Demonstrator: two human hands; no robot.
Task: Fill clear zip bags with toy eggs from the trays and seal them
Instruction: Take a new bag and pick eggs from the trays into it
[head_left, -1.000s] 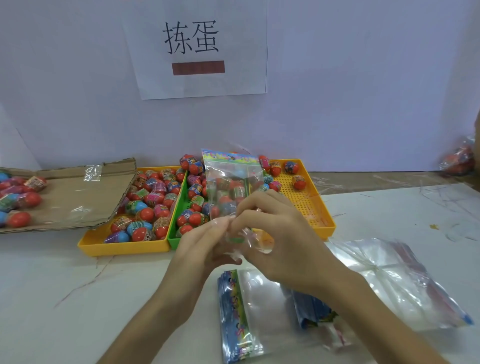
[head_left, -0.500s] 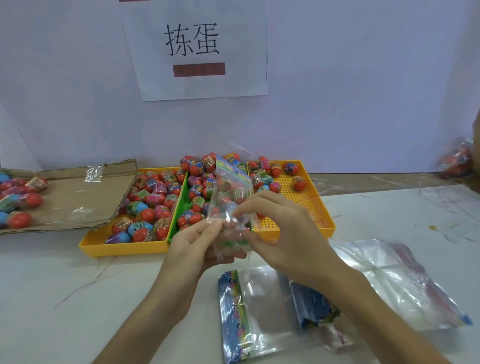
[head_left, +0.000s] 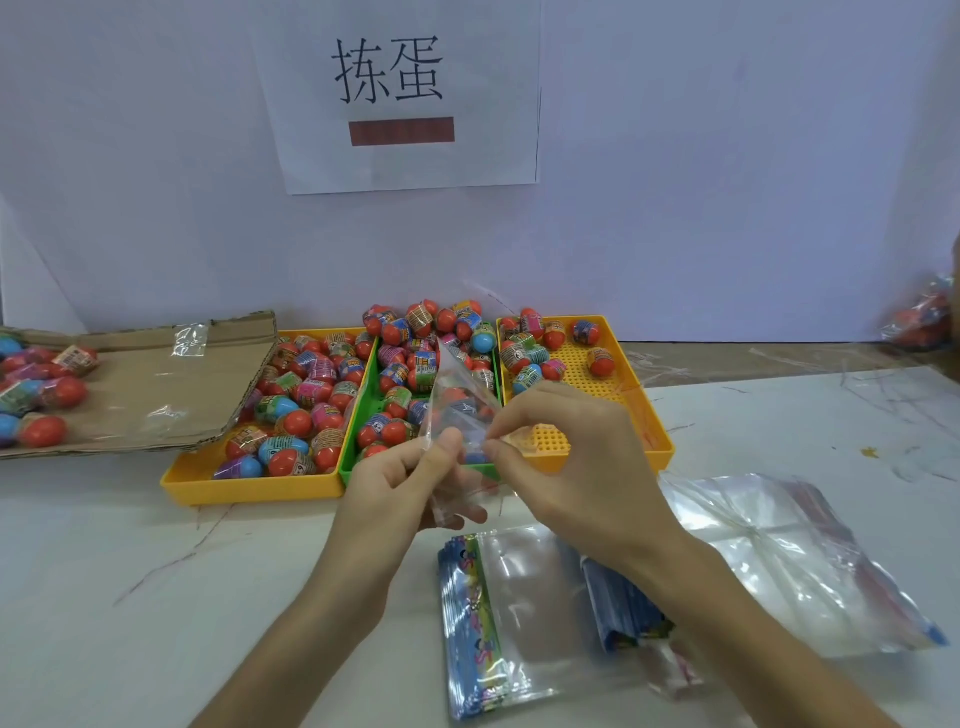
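We judge the thin clear plastic zip bag (head_left: 460, 400) may slip or stay stuck shut, since its slick film gives both grips little purchase; our left hand (head_left: 395, 488) and right hand (head_left: 576, 467) each pinch its lower edge, clamped on the film; the bag rises between and above them, over the near rim of the green plastic tray (head_left: 358, 415), toward the far edge of the desk (head_left: 156, 571).

Sign and cardboard in shot.
Paper sign (head_left: 397, 98) hangs on the wall (head_left: 727, 182) at twelve o'clock; torn cardboard (head_left: 145, 395) lies on the white surface (head_left: 130, 597) at nine o'clock.
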